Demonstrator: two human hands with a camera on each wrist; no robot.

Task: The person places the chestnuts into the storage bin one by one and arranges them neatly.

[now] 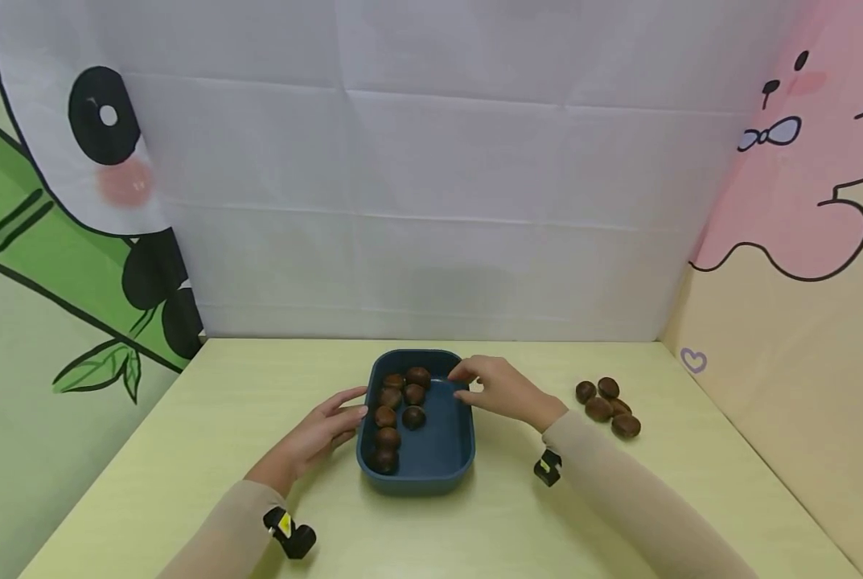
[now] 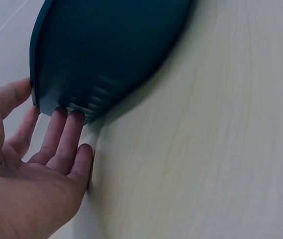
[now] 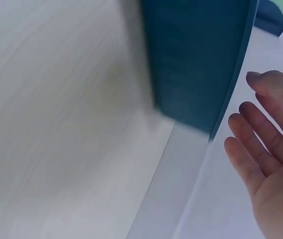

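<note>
A dark blue box (image 1: pixel 437 442) stands on the table, with several brown chestnuts (image 1: pixel 388 439) in two columns along its left half. The fingertips of my left hand (image 1: pixel 318 441) touch the box's left wall; in the left wrist view the left hand (image 2: pixel 42 174) has its fingers extended against the box (image 2: pixel 101 55). My right hand (image 1: pixel 507 392) hovers at the box's right rim, near the far corner. Seen from the right wrist, the right hand (image 3: pixel 275 149) has loosely bent fingers, and nothing shows between them and the thumb.
Several more chestnuts (image 1: pixel 599 409) lie in a cluster on the table (image 1: pixel 518 515), right of my right hand. A white sheet (image 1: pixel 431 201) rises behind the table's far edge. Painted walls flank it left and right.
</note>
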